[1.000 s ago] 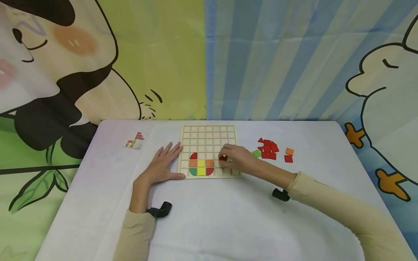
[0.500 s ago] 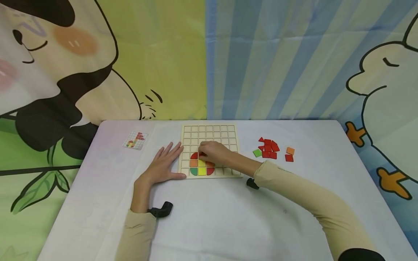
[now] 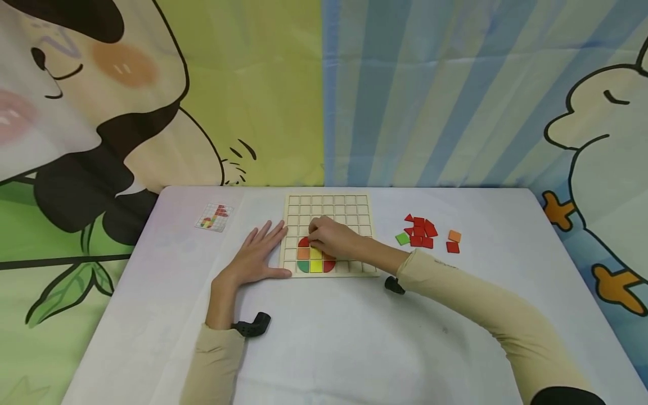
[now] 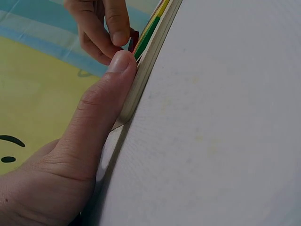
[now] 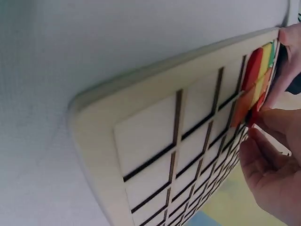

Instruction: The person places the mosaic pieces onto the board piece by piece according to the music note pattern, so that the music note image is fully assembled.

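My right hand [image 3: 334,237] pinches a small red tile [image 4: 134,41] between thumb and fingertips, over the wooden grid board [image 3: 329,209]. Just below those fingers, seated tiles form a block: a red curved tile [image 3: 304,242], an orange square [image 3: 303,253], a yellow square [image 3: 316,266], a green quarter-round [image 3: 303,266] and a red quarter-round [image 3: 329,266]. The hand partly covers that block. My left hand [image 3: 255,259] lies at the board's left edge with fingers spread and straight. In the left wrist view its thumb [image 4: 94,108] touches the board's side.
Right of the board lie a cluster of red tiles [image 3: 419,232], a green tile [image 3: 402,238], an orange square [image 3: 454,236] and a loose red tile [image 3: 453,247]. A printed pattern card [image 3: 215,217] lies to the left. A cartoon-printed cloth hangs behind the table.
My right hand has moved left across the board with the red tile, from the right-hand columns to the top of the coloured block, and holds there. My left hand has stayed in place.
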Available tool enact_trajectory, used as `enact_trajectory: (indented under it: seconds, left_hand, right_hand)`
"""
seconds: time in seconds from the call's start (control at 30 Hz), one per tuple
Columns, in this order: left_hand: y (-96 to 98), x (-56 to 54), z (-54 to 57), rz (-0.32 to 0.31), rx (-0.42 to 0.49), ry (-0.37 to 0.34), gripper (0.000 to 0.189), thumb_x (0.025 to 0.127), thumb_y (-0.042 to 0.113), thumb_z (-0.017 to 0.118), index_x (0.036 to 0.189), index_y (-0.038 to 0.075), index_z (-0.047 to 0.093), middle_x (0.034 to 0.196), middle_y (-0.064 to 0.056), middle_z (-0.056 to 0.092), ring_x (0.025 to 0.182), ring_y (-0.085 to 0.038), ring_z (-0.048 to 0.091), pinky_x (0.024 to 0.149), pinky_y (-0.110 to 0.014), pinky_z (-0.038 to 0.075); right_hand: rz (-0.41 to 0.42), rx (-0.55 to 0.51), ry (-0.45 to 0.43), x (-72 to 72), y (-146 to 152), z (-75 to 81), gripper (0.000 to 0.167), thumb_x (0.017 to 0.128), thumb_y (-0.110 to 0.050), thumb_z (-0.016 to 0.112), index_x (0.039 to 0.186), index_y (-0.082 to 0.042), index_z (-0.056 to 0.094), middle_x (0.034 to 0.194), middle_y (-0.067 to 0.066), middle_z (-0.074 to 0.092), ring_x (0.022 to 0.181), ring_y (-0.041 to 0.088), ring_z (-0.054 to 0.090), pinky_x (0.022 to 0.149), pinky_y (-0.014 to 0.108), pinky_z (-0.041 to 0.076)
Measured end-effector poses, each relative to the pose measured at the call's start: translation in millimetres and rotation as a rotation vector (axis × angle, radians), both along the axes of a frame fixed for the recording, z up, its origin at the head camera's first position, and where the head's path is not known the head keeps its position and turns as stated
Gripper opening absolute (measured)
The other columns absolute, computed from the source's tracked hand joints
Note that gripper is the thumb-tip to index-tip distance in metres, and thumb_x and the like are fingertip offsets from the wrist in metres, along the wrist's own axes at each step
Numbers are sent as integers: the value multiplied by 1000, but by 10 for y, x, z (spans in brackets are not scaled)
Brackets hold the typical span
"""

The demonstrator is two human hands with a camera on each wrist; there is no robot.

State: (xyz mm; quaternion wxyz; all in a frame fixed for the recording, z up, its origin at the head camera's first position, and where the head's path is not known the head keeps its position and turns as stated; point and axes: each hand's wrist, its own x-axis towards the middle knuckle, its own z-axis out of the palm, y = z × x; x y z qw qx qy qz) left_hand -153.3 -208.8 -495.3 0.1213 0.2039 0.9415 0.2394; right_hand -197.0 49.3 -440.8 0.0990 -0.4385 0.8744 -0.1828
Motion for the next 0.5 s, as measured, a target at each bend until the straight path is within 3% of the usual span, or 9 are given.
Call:
enact_trajectory:
  seconds: [0.23, 0.5]
  left_hand:
    - [2, 6, -13, 4, -4, -9, 115, 79, 59, 83, 166, 14, 23, 176, -4, 13, 163, -33, 2, 131, -55, 0]
    - [15, 1, -5, 10, -8, -1, 115, 79, 60, 83, 166, 14, 23, 175, -4, 13, 163, -33, 2, 131, -55, 0]
  right_hand:
    - [-45, -80, -59, -12, 22, -96, 14, 100, -3, 65, 107, 1, 76, 106, 13, 69, 98, 25, 66, 91, 33, 58]
    - [-143, -7, -8, -11, -49, -114, 10, 102, -14, 66, 96, -6, 68, 94, 6, 62, 85, 19, 55, 78, 29, 53]
